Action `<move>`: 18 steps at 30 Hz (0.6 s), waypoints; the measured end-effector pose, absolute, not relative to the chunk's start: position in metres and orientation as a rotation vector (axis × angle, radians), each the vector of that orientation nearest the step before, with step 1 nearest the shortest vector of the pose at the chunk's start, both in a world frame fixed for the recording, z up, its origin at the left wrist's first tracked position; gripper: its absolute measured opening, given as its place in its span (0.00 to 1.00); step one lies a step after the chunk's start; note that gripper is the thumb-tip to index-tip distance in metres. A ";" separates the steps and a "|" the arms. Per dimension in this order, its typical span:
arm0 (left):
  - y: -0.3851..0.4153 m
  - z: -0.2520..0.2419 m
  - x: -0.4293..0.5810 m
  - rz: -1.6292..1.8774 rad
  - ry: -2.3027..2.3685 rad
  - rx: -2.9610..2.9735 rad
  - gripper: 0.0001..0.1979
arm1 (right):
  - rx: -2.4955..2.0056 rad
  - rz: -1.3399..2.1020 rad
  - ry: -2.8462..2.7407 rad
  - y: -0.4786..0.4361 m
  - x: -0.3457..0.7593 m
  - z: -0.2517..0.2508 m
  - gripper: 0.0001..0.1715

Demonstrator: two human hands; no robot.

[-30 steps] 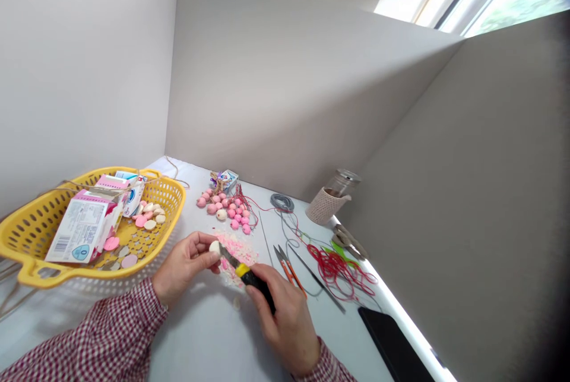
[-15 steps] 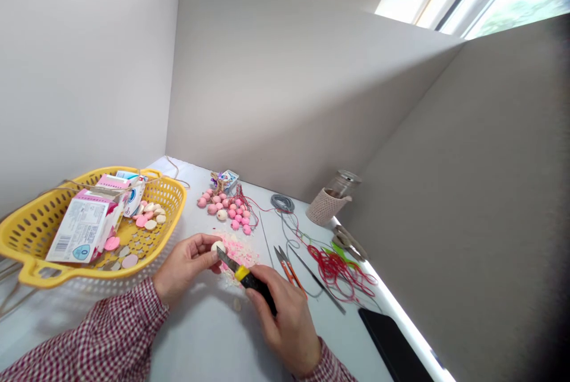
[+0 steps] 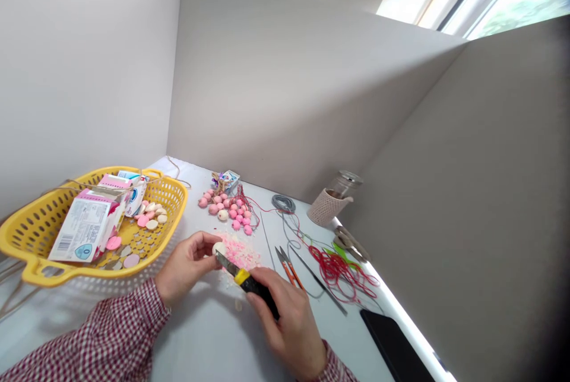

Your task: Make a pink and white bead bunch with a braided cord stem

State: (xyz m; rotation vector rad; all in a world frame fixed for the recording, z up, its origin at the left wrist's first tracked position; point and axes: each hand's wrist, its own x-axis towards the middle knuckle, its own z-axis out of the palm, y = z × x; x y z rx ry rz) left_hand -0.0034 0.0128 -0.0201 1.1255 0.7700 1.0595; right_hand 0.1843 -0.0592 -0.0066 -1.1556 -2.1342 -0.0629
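My left hand [image 3: 187, 266] pinches a small white bead [image 3: 218, 248] between thumb and fingers just above the white table. My right hand [image 3: 289, 325] grips a utility knife [image 3: 249, 281] with a yellow and black handle, its blade tip resting against the bead. Beneath them lies a scatter of pink shavings [image 3: 240, 251]. A cluster of pink beads [image 3: 227, 207] lies a little farther back on the table.
A yellow perforated basket [image 3: 171, 195] at the left holds boxes and flat pink and cream discs. Orange-handled snips [image 3: 287, 266], red cord [image 3: 342, 272], grey cord, a jar in a knitted sleeve [image 3: 332, 198] and a dark tablet [image 3: 394, 346] lie to the right. Grey partition walls enclose the table.
The knife blade and bead have shifted very slightly; both hands stay in nearly the same place.
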 end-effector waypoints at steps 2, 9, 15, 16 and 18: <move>0.013 -0.023 -0.003 1.072 0.793 1.193 0.17 | -1.161 -0.078 -2.157 -0.059 0.184 -0.006 0.12; 0.012 -0.026 -0.002 1.091 0.885 1.299 0.15 | -1.162 -0.187 -2.153 -0.059 0.183 -0.006 0.12; 0.011 -0.025 -0.002 1.088 0.903 1.295 0.15 | -1.197 -0.188 -2.121 -0.058 0.183 -0.009 0.12; 0.011 -0.025 -0.001 1.084 0.901 1.297 0.15 | -1.202 -0.182 -2.115 -0.058 0.183 -0.010 0.12; 0.011 -0.025 -0.001 1.082 0.900 1.295 0.15 | -1.209 -0.170 -2.107 -0.058 0.183 -0.011 0.12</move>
